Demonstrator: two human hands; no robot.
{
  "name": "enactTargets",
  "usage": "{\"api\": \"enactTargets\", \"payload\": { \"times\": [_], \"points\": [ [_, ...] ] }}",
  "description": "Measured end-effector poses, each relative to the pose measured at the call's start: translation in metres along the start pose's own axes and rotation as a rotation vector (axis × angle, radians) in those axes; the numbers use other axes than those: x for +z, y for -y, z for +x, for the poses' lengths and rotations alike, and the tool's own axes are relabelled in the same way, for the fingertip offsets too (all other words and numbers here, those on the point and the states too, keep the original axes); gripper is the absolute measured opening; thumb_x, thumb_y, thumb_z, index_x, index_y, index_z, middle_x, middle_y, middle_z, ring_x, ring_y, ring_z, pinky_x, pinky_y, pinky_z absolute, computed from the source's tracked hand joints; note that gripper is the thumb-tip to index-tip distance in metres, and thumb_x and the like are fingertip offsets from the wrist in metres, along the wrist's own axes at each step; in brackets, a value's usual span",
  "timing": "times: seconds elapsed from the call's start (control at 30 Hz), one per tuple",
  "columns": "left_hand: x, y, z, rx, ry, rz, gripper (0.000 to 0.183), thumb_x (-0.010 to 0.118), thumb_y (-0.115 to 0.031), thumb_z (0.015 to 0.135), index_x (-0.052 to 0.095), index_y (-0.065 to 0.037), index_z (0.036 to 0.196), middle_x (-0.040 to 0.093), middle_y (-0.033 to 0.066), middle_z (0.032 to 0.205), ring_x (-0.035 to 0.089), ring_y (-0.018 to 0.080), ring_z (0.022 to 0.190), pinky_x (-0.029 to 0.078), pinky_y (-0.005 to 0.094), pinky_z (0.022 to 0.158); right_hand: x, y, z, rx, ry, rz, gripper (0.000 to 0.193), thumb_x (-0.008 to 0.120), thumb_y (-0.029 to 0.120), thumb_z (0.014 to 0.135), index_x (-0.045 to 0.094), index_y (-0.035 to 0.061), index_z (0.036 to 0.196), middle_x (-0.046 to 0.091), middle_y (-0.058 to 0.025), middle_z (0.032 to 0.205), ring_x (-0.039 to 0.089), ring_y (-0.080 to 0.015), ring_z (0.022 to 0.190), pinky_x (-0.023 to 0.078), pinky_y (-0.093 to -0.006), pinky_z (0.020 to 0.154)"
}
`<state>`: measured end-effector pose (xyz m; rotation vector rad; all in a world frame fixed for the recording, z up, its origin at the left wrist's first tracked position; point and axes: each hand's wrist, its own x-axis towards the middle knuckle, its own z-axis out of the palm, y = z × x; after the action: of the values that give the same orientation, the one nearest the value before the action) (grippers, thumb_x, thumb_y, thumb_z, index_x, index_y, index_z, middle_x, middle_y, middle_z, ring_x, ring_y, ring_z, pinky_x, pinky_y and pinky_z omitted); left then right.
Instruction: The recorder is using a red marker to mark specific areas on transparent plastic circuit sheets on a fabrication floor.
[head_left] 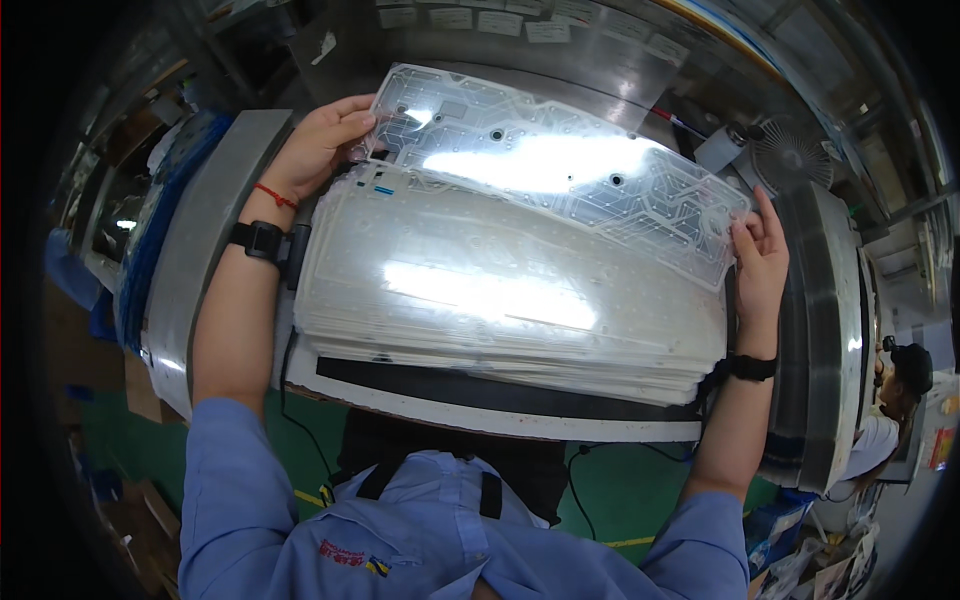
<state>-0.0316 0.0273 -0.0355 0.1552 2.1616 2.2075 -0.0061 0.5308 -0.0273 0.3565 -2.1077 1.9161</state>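
A long, clear keyboard membrane sheet (540,190) with printed circuit lines and small dark holes is stretched between my hands. My left hand (325,140) pinches its left end between thumb and fingers. At the other end, my right hand (762,255) grips the sheet's right edge, its thumb on top and some fingers raised. The sheet slants down to the right, over the far part of a thick stack of similar translucent sheets (480,250). Bright glare hides part of the printing on both. A small blue mark (384,190) shows near the stack's far left corner.
Grey metal panels (215,210) flank the stack on the left, dark and grey ones (825,300) on the right. A small fan (790,150) and a pale bottle (720,148) stand at the far right. Another person (905,380) is beyond the right side.
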Motion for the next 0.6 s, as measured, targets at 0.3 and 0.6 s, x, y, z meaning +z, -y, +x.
{"api": "enactTargets", "payload": {
  "times": [0.3, 0.6],
  "points": [
    [-0.010, 0.008, 0.005, -0.071, -0.018, -0.034, 0.024, 0.051, -0.018, 0.096, 0.054, -0.001, 0.113, 0.060, 0.0009, 0.088, 0.040, -0.0013, 0.058, 0.034, 0.0116, 0.051, -0.005, -0.003, 0.001, 0.022, 0.015, -0.001, 0.045, 0.055, 0.006, 0.090, 0.042, -0.0026, 0.133, 0.060, -0.0031, 0.096, 0.055, -0.0062, 0.078, 0.043, -0.0187, 0.068],
    [-0.005, 0.007, 0.006, -0.017, -0.150, -0.199, 0.044, 0.051, -0.025, 0.097, 0.043, 0.003, 0.130, 0.054, 0.0156, 0.124, 0.058, 0.0150, 0.102, 0.050, 0.0224, 0.086, -0.006, -0.003, -0.002, 0.184, 0.092, -0.249, 0.039, 0.058, 0.018, 0.091, 0.053, 0.0002, 0.126, 0.061, -0.0023, 0.101, 0.053, -0.0086, 0.085, 0.041, -0.0228, 0.080]
  ]
}}
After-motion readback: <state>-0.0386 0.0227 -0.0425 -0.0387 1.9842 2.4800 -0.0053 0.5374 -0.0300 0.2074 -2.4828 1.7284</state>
